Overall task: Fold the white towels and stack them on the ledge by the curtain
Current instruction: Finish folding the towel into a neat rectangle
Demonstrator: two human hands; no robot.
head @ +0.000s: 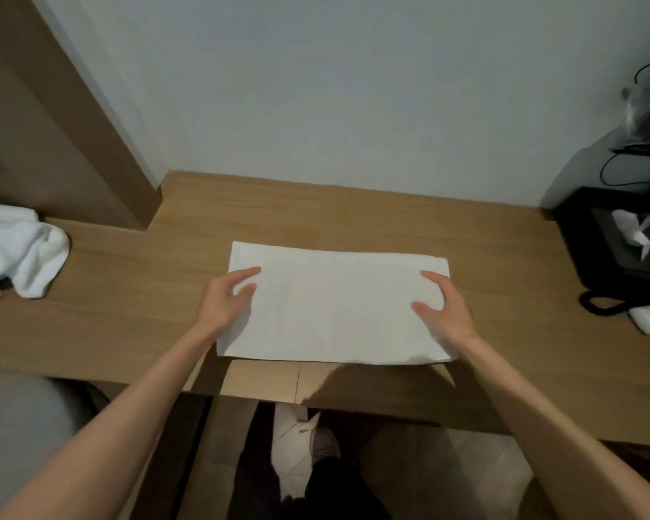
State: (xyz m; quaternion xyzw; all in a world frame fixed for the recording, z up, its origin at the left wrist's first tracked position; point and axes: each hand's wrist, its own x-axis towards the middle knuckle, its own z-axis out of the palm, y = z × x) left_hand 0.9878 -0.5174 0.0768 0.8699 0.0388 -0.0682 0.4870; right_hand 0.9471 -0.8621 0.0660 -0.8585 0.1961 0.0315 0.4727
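- I am seeing the half-folded white towel lying flat on the tabletop, its near edge close to the front lip.
- A sideways drag is likely to be skewing the layers, so the next fold may be coming out crooked.
- A pull toward me could be sliding it off the lip.
- The left hand is sitting at the towel's left edge, its fingers loosely spread and gripping nothing.
- The right hand is resting on the right part, fingers relaxed and released.
- A crumpled white towel is waiting at the far left, well apart.
- No ledge or curtain is showing.
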